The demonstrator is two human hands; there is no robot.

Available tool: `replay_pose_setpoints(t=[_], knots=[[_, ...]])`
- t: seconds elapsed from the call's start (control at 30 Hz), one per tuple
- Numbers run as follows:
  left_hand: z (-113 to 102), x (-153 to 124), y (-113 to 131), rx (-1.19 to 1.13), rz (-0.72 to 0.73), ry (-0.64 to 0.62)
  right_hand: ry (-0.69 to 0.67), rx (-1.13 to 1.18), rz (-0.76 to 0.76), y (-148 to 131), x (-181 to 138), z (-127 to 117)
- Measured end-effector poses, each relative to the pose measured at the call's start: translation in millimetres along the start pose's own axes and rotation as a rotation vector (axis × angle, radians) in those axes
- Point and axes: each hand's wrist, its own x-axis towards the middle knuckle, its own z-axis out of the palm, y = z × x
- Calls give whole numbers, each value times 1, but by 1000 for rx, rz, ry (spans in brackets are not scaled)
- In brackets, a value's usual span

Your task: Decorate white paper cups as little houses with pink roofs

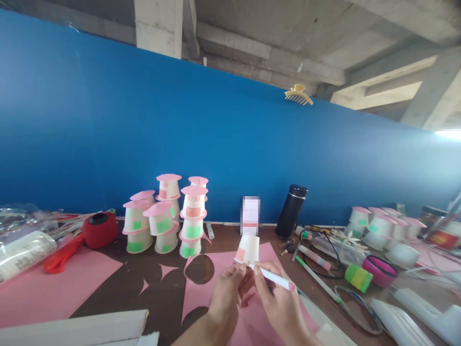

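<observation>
Two hands (226, 292) clasp cup (251, 247) (left) and marker (274, 278) (right) over brown table (158, 299); blue partition (230, 129) behind

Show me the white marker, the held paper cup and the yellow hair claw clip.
White marker (275, 278): head view, on its barrel.
Held paper cup (249, 248): head view, on its side wall.
Yellow hair claw clip (298, 94): head view, on its body above the teeth.

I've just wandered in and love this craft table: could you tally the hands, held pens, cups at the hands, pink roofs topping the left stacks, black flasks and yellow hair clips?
Left hand and right hand: 2
White pen: 1
Cup: 1
Pink roofs, visible: 6
Black flask: 1
Yellow hair clip: 1
Total: 12
</observation>
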Motion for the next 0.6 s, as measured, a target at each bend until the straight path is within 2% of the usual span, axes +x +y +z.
replay_pose_setpoints(t=[0.23,0.4,0.6], knots=[[-3,3,-3,-55,-4,7,-9,13,23,0,-1,1],[-6,4,-5,-156,39,66,32,46,50,0,-3,-2],[-7,1,-2,-191,20,41,34,48,62,6,-4,-3]])
